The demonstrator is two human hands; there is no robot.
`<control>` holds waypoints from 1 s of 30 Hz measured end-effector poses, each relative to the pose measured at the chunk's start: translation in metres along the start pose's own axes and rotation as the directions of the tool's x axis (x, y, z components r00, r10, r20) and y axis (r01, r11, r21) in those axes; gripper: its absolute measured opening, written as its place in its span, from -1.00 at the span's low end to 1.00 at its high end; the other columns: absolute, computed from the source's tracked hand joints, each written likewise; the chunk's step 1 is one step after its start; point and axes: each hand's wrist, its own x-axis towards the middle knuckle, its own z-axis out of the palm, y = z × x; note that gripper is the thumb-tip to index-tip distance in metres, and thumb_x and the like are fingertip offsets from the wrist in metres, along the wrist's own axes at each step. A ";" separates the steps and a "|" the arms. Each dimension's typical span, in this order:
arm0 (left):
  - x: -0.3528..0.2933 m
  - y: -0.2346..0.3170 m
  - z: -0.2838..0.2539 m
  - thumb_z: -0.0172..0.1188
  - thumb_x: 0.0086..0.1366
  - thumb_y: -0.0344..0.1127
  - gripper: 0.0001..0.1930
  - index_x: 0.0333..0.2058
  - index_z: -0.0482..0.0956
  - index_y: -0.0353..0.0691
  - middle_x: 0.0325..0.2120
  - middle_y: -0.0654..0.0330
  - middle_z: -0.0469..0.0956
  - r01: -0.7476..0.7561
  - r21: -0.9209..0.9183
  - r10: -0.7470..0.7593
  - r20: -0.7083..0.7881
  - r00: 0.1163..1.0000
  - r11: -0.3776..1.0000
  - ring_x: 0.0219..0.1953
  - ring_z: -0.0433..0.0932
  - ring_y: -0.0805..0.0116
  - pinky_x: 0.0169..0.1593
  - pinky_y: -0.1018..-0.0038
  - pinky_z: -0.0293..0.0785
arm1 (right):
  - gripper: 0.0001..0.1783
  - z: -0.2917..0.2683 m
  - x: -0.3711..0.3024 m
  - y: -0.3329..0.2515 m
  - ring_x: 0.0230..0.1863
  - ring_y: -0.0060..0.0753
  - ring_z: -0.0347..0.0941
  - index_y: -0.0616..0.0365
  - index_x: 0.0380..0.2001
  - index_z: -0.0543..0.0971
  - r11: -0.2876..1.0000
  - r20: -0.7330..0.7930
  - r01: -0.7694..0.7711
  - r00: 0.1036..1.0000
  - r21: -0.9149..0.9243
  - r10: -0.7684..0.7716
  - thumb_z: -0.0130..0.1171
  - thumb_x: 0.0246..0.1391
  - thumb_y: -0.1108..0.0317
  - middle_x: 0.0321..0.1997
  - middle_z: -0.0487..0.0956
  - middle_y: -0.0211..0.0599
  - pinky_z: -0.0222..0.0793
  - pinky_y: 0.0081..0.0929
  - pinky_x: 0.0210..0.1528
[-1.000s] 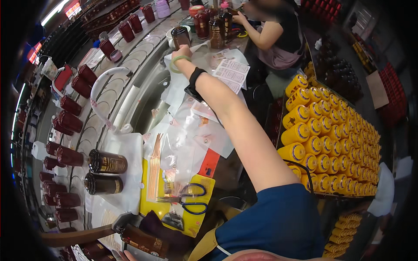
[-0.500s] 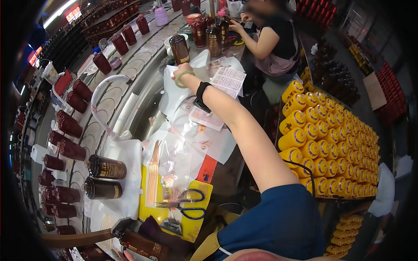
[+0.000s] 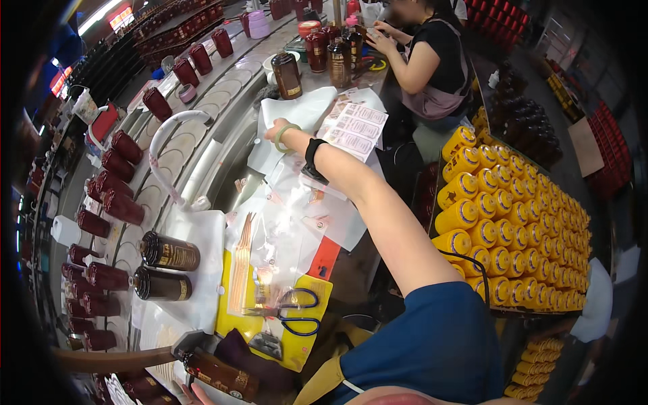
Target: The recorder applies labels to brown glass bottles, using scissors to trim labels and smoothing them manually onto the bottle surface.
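My right hand [image 3: 277,130], with a pale green bangle and a black wristband, is stretched far out over white sheets [image 3: 297,111]. Its fingers look slightly apart and nothing shows in them. Just beyond it a dark brown bottle [image 3: 287,77] with gold print stands upright. Only some fingers of my left hand [image 3: 197,393] show at the lower edge. They are beside another brown bottle [image 3: 221,376], which lies tilted under a dark clamp-like piece [image 3: 192,343] on a brown bar. Whether those fingers grip the bottle is hidden.
Scissors [image 3: 291,312] with dark blue handles lie on a yellow sheet [image 3: 307,337], beside clear plastic and printed label sheets [image 3: 354,128]. Two brown bottles [image 3: 169,251] lie at left. Dark red bottles [image 3: 108,280] line the conveyor. Yellow containers [image 3: 506,223] are stacked right; a co-worker [image 3: 432,61] sits ahead.
My right hand has let go of the brown bottle and drawn back toward me. The bottle now stands apart from it. The dark red bottles on the conveyor have shifted.
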 end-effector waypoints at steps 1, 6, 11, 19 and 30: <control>-0.001 0.007 0.003 0.23 0.34 -0.31 -0.40 0.28 0.27 -0.43 0.27 -0.17 0.29 0.021 -0.017 -0.021 -0.010 1.000 1.000 0.28 0.30 0.07 0.27 0.17 0.33 | -0.39 0.001 0.001 0.001 0.08 0.17 0.55 0.34 0.05 0.55 1.000 0.003 0.003 1.000 -0.001 -0.003 0.29 -0.10 0.26 0.01 0.61 0.15 0.48 -0.12 0.06; -0.004 0.026 0.003 0.23 0.35 -0.31 -0.40 0.28 0.27 -0.43 0.27 -0.17 0.29 0.109 -0.079 -0.113 -0.042 0.993 0.991 0.27 0.31 0.07 0.26 0.17 0.33 | -0.43 -0.002 0.037 0.013 0.09 -0.19 0.54 0.15 0.09 0.55 0.986 -0.088 0.141 0.987 0.089 -0.133 0.38 -0.07 0.34 0.10 0.60 -0.13 0.41 -0.33 0.18; -0.014 0.013 -0.008 0.19 0.37 -0.36 -0.43 0.28 0.27 -0.43 0.24 -0.18 0.34 0.103 -0.050 -0.108 -0.114 0.988 0.993 0.22 0.38 0.08 0.26 0.20 0.35 | -0.88 -0.048 0.076 -0.011 -0.25 -0.28 0.59 0.22 -0.25 0.59 0.649 -0.204 0.300 0.954 0.699 -0.222 0.12 0.15 0.57 -0.22 0.59 -0.25 0.61 -0.42 -0.23; -0.014 -0.038 -0.022 0.16 0.40 -0.29 -0.45 0.26 0.25 -0.42 0.26 -0.01 0.32 0.209 -0.133 -0.229 -0.168 0.959 0.969 0.30 0.26 0.23 0.39 0.29 0.06 | -0.86 -0.071 0.023 -0.042 -0.22 -0.06 0.59 0.61 -0.35 0.46 -0.016 -0.320 0.328 0.930 0.944 0.182 0.12 -0.03 0.87 -0.23 0.55 0.04 0.72 -0.25 -0.03; -0.010 0.005 -0.011 0.21 0.35 -0.39 -0.47 0.25 0.34 -0.36 0.16 -0.09 0.42 0.140 -0.104 -0.151 -0.108 0.983 0.985 0.17 0.42 0.17 0.25 0.27 0.35 | -0.31 -0.037 0.003 -0.002 0.03 -0.14 0.57 0.24 0.25 0.34 0.791 0.166 -0.208 0.977 0.576 0.136 0.34 0.06 0.36 0.36 0.32 -0.04 0.58 -0.28 0.02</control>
